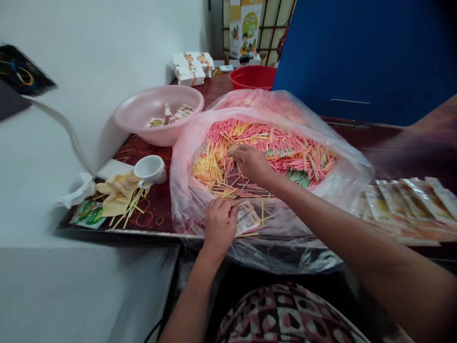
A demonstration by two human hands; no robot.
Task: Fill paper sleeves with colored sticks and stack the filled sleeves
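Observation:
A large clear plastic bag (pixel 337 202) lies open on the table, full of thin pink, yellow, orange and green sticks (pixel 246 136). My right hand (pixel 253 164) reaches into the bag's mouth, its fingers pinched together at the yellow and pink sticks on the left of the heap. Closer to the table's front edge, my left hand (pixel 219 221) is closed on the left end of a small printed packet (pixel 249 218), which lies on the bag's front edge. A few loose yellow sticks lie beside and under the packet.
A pink basin (pixel 124 114) holding small packets stands behind left. A white cup (pixel 150 169), yellow cloth (pixel 119 193) and loose sticks lie left. Filled clear packets (pixel 403 202) lie right, near another person's blurred arm (pixel 410 136). Behind are white boxes (pixel 191 69), a red basin (pixel 252 78) and a blue panel (pixel 367 52).

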